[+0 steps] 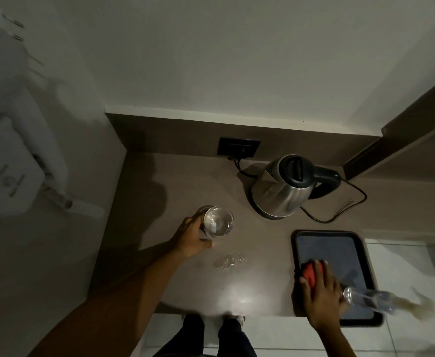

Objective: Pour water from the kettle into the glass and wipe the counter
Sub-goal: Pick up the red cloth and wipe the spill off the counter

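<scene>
A clear glass (217,221) holding water stands on the brown counter (157,191), and my left hand (192,238) is wrapped around its left side. The steel kettle (283,188) with a black lid and handle sits on its base at the back right, apart from both hands. A small puddle of water (230,260) lies on the counter just right of my left hand. My right hand (320,292) rests flat on a red cloth (310,273) at the near left corner of a black tray (365,266).
The kettle's cord (350,204) loops on the counter and runs to a black wall socket (238,147). A second clear glass (369,300) lies on its side on the tray beside my right hand. A white appliance (13,171) hangs on the left wall.
</scene>
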Motion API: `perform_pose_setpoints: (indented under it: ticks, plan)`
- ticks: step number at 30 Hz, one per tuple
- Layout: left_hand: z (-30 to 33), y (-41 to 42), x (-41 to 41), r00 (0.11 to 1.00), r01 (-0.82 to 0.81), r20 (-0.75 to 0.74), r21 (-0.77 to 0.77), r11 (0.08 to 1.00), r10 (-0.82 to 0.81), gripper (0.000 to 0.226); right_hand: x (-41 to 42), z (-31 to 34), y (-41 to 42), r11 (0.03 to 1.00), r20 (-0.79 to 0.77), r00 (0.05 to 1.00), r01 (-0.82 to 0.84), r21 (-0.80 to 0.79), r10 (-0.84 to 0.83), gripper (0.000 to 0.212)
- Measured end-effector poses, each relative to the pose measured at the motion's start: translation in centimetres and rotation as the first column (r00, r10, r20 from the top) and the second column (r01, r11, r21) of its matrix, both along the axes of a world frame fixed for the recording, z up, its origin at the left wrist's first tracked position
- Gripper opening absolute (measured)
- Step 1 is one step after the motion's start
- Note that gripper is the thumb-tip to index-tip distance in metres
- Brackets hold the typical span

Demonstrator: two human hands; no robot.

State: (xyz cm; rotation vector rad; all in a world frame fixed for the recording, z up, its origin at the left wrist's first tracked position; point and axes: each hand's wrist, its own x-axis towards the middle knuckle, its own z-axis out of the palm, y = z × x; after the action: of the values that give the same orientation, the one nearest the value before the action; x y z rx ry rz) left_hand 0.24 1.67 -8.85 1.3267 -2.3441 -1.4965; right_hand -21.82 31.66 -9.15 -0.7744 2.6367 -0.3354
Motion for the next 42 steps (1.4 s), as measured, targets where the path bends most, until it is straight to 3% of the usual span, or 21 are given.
perform_pose_setpoints:
  ticks: [4, 7, 11, 13, 17, 22, 27, 31, 34, 36, 37, 42]
  plan:
    - [-0.3, 1.0, 1.8, 0.998, -0.037, 0.055, -0.113, 0.993, 0.043, 0.085, 0.0, 0.1, -0.5, 0.999, -0.042, 0.999, 0.008, 0.031, -0.007, 0.062]
    - [-1.2, 1.5, 5.1, 0.991, -0.013, 0.127, -0.244, 0.970, 0.046, 0.076, -0.7, 0.7, -0.9, 0.998, -0.056, 0.998, 0.036, 0.056, -0.033, 0.064]
    - [-2.7, 1.9, 10.4, 0.958, 0.095, 0.286, -0.358, 0.929, 0.012, 0.072, 0.1, 2.1, -3.1, 0.995, -0.068, 0.997, 0.026, -0.094, -0.033, 0.047]
    - [-3.7, 2.0, 12.6, 0.930, 0.180, 0.367, -0.404, 0.897, -0.021, 0.080, 1.2, 2.2, -5.4, 0.982, -0.078, 0.993, -0.098, -0.159, 0.086, 0.054]
    - [-4.8, 2.0, 14.2, 0.886, 0.298, 0.457, -0.435, 0.850, -0.077, 0.087, 3.9, 0.9, -10.5, 0.947, -0.099, 0.952, -0.301, -0.113, 0.291, 0.056]
    - [-5.5, 2.1, 14.3, 0.870, 0.337, 0.490, -0.498, 0.799, -0.062, 0.072, 8.4, -1.8, -13.3, 0.988, -0.151, 0.984, -0.109, -0.109, 0.092, 0.052]
    - [-6.0, 2.1, 14.5, 0.886, 0.320, 0.460, -0.531, 0.785, -0.050, 0.067, 18.0, -3.2, -13.9, 0.962, -0.111, 0.970, -0.230, -0.146, 0.216, 0.060]
    - [-5.8, 2.2, 14.4, 0.886, 0.318, 0.460, -0.522, 0.791, -0.052, 0.063, 23.0, -3.2, -14.8, 0.850, -0.055, 0.859, -0.513, -0.120, 0.510, 0.066]
    - [-5.8, 2.1, 14.5, 0.881, 0.320, 0.472, -0.521, 0.791, -0.046, 0.063, 19.4, -3.2, -14.1, 0.643, -0.147, 0.675, -0.735, -0.213, 0.723, 0.066]
    - [-6.0, 2.1, 14.5, 0.881, 0.319, 0.471, -0.518, 0.794, -0.047, 0.062, 15.0, -3.2, -13.3, 0.529, -0.233, 0.550, -0.835, -0.152, 0.802, 0.055]
    - [-6.0, 2.1, 14.6, 0.880, 0.323, 0.471, -0.513, 0.795, -0.054, 0.062, 12.5, -3.0, -12.8, 0.544, -0.252, 0.558, -0.829, -0.132, 0.790, 0.051]
    - [-6.1, 1.9, 14.6, 0.881, 0.315, 0.470, -0.493, 0.811, -0.056, 0.062, 4.0, -2.4, -12.1, 0.849, -0.257, 0.840, -0.516, -0.111, 0.477, 0.051]
